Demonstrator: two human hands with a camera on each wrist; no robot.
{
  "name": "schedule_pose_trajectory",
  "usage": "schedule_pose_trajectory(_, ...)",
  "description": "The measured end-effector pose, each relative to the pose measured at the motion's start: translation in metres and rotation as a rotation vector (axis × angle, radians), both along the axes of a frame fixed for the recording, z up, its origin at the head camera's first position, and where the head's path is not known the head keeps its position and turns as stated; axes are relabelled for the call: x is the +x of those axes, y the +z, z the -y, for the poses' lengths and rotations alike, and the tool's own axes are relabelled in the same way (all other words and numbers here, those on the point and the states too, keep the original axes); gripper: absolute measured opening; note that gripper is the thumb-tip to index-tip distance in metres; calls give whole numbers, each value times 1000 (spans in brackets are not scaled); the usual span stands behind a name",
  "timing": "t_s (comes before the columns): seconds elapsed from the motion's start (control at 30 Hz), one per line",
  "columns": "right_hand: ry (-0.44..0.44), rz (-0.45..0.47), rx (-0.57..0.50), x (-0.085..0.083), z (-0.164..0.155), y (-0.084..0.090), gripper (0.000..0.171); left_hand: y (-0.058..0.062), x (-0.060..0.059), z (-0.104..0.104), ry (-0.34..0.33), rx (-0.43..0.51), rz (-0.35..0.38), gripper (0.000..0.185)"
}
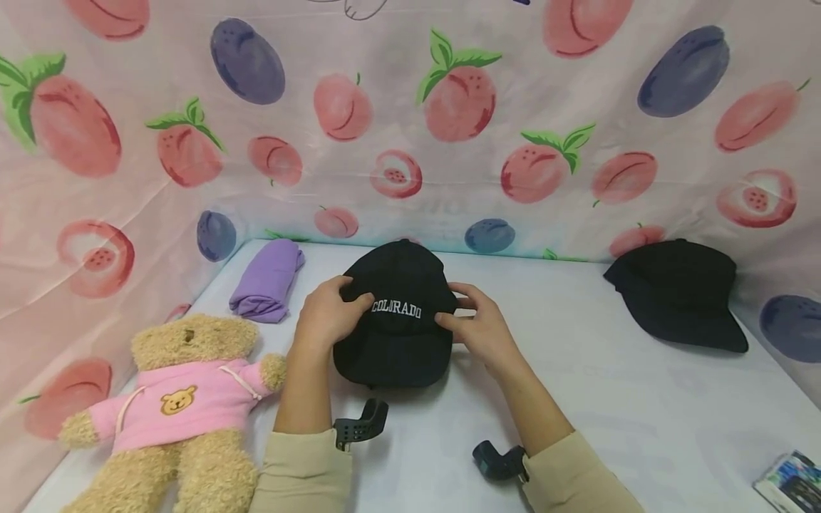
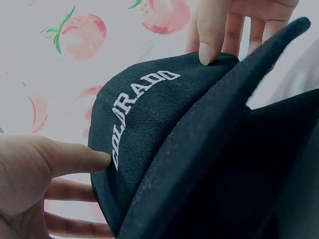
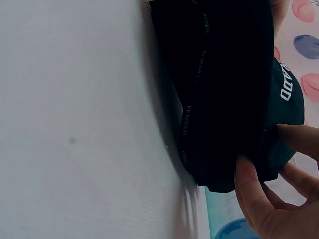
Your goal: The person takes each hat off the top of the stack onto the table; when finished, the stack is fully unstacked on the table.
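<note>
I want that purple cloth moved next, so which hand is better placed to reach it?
Probably the left hand: it grips the Colorado cap on the side nearer the purple cloth, with bare table between. The right hand would have to cross over the cap.

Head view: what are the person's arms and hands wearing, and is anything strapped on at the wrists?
Both forearms end in beige long sleeves pushed back from the wrists. The left hand and right hand are bare: no gloves, rings or watch show. A small black plastic camera mount sits at each wrist, the left wrist mount ridged and curved, the right wrist mount rounder. No cables are visible.
</note>
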State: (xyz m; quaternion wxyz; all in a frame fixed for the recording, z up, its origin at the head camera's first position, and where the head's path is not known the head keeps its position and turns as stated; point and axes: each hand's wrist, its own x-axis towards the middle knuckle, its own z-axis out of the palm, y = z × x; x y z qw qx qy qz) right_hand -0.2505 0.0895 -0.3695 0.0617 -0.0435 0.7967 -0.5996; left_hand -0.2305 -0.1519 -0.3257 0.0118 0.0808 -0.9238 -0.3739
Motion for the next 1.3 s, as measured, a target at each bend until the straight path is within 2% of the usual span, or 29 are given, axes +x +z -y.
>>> schedule_pose_trajectory(0.57,-18,-19,-23,0,-3,11,61,17,6,-3,21,10,-14,63)
schedule_pose_trajectory(0.93,-39,-76,33,5,-8,24,61,24,10,-10,32,14,-78,63)
schedule_pose_trajectory(1.17,-37,-91,22,5,-18,32,62,29,12,-20,63,33,-141,58)
schedule_pose_trajectory(1.3,-25,-90,15,4,-28,37,62,30,13,-27,57,45,-165,57)
